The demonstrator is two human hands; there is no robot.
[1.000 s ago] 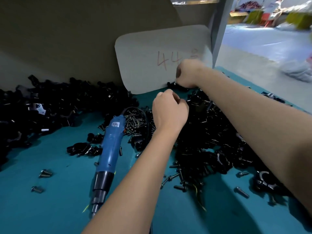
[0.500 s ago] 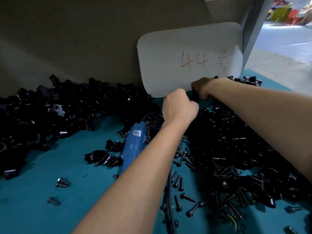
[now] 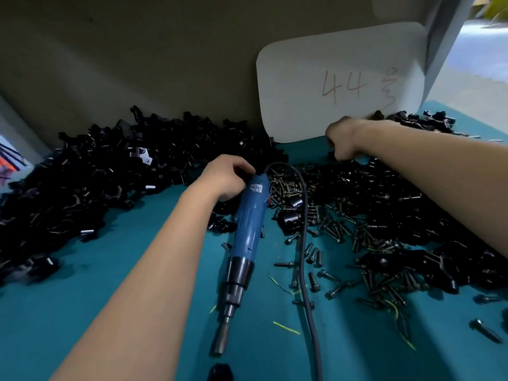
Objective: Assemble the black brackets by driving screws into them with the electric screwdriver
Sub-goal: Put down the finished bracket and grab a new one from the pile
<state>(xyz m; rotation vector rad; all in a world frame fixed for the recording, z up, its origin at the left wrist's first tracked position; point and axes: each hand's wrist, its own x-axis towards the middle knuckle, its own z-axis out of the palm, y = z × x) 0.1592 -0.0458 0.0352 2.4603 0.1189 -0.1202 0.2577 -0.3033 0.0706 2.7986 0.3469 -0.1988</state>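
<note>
Assembly is barely starting: the left hand (image 3: 225, 178) is curling around the blue cylindrical electric screwdriver (image 3: 248, 232) mid-frame, while the right hand (image 3: 341, 140), fingers curled, is digging into the heap of black plastic brackets (image 3: 384, 188) at right; its hold is hidden.

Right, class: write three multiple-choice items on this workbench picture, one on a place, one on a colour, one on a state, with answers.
1. Where does the electric screwdriver lie?
A. on the bracket pile
B. on the teal table, tip toward the camera
C. upright against the wall

2. What colour is the "44" on the white card?
A. red
B. blue
C. black

3. What is the left hand doing?
A. resting flat on the table
B. at the screwdriver's cord end
C. touching the card

Answers: 1 B, it lies flat on the table; 2 A, red strokes; 3 B, fingers curl there.
</note>
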